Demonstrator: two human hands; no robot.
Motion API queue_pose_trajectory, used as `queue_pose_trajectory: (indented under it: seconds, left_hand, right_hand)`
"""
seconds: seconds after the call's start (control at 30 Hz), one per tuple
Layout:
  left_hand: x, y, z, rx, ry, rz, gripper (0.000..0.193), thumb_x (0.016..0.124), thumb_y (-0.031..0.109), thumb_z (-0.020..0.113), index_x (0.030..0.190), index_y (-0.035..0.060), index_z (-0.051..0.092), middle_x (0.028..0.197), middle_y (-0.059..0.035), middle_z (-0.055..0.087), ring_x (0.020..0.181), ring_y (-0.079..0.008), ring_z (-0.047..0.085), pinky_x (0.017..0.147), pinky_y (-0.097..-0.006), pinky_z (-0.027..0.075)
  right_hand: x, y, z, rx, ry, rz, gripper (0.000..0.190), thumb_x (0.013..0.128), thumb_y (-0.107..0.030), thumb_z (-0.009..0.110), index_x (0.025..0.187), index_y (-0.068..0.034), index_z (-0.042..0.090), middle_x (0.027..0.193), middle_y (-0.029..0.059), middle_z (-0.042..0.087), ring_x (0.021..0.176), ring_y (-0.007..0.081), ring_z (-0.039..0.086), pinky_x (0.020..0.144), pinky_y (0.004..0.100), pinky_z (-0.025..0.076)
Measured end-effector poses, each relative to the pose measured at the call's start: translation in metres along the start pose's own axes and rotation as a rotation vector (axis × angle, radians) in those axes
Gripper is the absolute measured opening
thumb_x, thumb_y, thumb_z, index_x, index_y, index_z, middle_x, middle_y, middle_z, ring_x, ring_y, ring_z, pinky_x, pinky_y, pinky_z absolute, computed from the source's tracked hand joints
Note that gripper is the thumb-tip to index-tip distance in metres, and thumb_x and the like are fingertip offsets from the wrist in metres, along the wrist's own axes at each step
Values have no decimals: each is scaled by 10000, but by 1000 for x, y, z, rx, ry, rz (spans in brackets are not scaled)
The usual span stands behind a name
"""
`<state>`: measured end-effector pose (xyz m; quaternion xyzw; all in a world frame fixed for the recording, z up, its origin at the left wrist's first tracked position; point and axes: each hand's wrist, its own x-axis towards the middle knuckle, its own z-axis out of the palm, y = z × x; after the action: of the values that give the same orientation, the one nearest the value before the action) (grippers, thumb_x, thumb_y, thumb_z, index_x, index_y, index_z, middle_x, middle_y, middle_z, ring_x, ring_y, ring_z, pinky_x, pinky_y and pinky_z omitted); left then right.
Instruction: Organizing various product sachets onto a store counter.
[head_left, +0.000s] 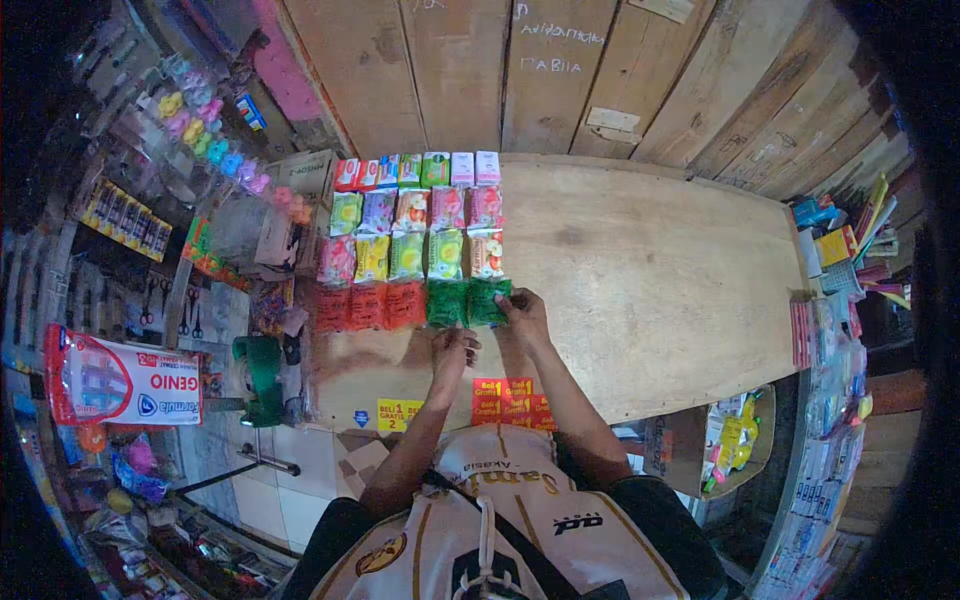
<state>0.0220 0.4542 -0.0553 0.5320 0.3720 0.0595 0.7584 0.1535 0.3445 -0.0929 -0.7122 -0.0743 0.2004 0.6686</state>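
Observation:
Packaged goods lie in rows on a wooden table (645, 285). My right hand (525, 313) has its thumb and fingers on the right edge of a green packet (487, 302), the last in the nearest row. Just below the neighbouring green packet (447, 303) is my left hand (454, 346), its fingers partly curled; whether it touches the packet is unclear. Left of these lie red packets (405, 304). Farther off are two rows of colourful wrapped soap packs (445, 255), then a row of small boxes (436, 169).
A plank wall (457, 75) stands behind the table. Shelves and hanging goods, including a large white and red pack (135, 379), line the left. Stationery (836, 247) stands at the right edge; an open cardboard box (675, 450) is below. Promotional cards (510, 401) lie at the near edge.

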Motion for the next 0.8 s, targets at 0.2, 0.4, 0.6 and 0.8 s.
queue_pose_trajectory:
  seconds: [0.2, 0.4, 0.6, 0.8]
  left_hand:
    - [5, -9, -5, -9, -1, 85, 438, 980, 381, 432, 841, 3, 604, 641, -72, 612, 442, -99, 495, 422, -241, 404]
    - [6, -8, -4, 19, 13, 95, 449, 975, 390, 440, 815, 10, 617, 639, -63, 618, 450, -93, 503, 429, -242, 399]
    - [10, -14, -7, 36, 26, 96, 469, 968, 420, 441, 823, 16, 627, 638, -57, 625, 445, -92, 503, 439, -239, 408]
    - [9, -11, -6, 11, 15, 41, 453, 958, 431, 463, 840, 26, 630, 653, -57, 632, 465, -95, 516, 462, -235, 419]
  right_hand:
    - [-2, -4, 8, -42, 3, 1, 196, 839, -153, 699, 879, 7, 593, 788, 68, 643, 725, 114, 590, 669, 259, 482]
    - [-1, 3, 12, 37, 15, -13, 185, 839, -151, 700, 864, -5, 590, 787, 67, 642, 724, 119, 591, 675, 261, 484]
    - [-7, -14, 12, 55, -15, 17, 168, 838, -145, 698, 845, -12, 594, 771, 58, 636, 717, 114, 586, 672, 263, 480]
    - [-7, -21, 6, 104, -28, 41, 174, 836, -160, 697, 835, -18, 597, 758, 49, 625, 697, 114, 571, 655, 258, 463]
